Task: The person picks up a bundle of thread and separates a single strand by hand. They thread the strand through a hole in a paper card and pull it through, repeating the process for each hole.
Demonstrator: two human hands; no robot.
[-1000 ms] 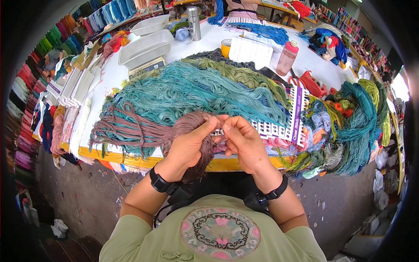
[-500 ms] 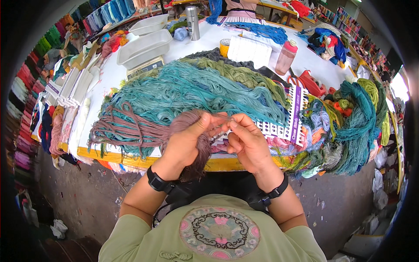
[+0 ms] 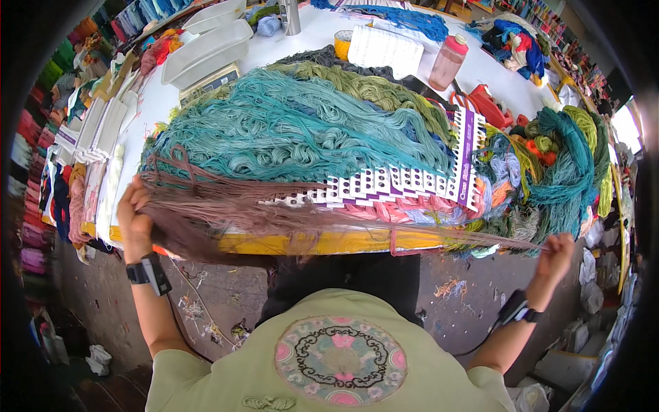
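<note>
My left hand (image 3: 136,214) is closed around one end of a bundle of mauve-brown thread (image 3: 206,209) at the table's left front. Out to the right, my right hand (image 3: 555,255) pinches the far end of a few strands drawn from it. These strands run taut across the front edge, and some hang below it. Behind them lies a large heap of teal thread (image 3: 274,137). A fanned row of white punched cards with purple bands (image 3: 465,161) sits along the heap's front right, with pink thread (image 3: 419,211) beneath.
Tangled multicoloured skeins (image 3: 563,151) pile up at the right. A pink-capped bottle (image 3: 449,62), a red object (image 3: 489,103) and a yellow tape roll (image 3: 342,44) stand behind the heap. White trays (image 3: 206,55) sit back left. The yellow table edge (image 3: 343,242) runs before me.
My hands have moved far apart, left hand to the left and right hand to the right. The mauve-brown strands, bunched between them before, are now stretched along the table's front.
</note>
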